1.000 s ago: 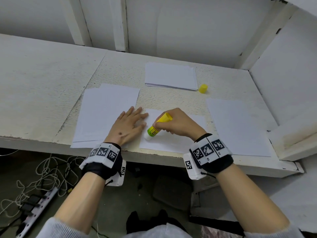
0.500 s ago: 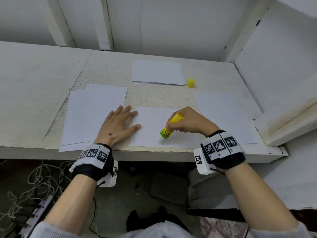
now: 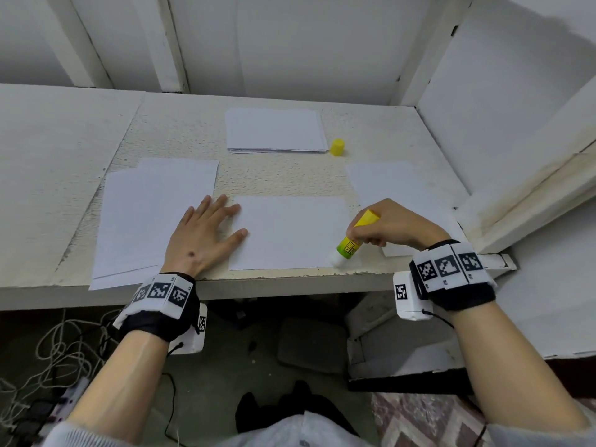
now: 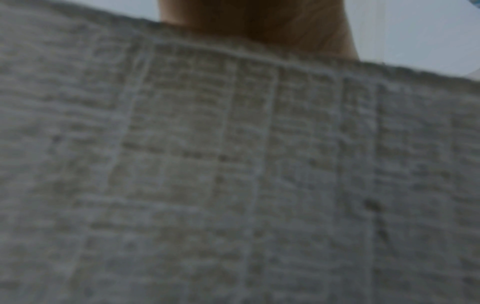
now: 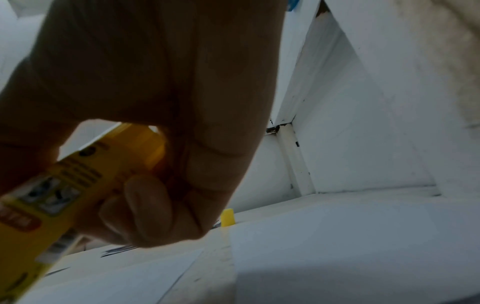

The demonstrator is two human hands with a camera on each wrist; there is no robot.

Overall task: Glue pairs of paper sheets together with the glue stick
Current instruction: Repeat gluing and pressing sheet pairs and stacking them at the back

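A white sheet (image 3: 290,232) lies at the table's front edge between my hands. My left hand (image 3: 206,237) lies flat with straight fingers, pressing the sheet's left edge. My right hand (image 3: 383,229) grips the yellow-green glue stick (image 3: 353,238), tilted, its white tip down on the sheet's front right corner. The right wrist view shows the glue stick (image 5: 62,185) close up in my curled fingers. Only blurred table surface fills the left wrist view.
A stack of white sheets (image 3: 274,130) lies at the back, with the yellow cap (image 3: 337,147) beside it on the right. Overlapping sheets (image 3: 151,208) lie to the left and one sheet (image 3: 390,182) to the right. A white wall and slanted beam (image 3: 532,188) close the right side.
My right hand has drawn the glue stick to the right along the sheet's front edge, from near its left side to its right corner. The left hand has stayed in place.
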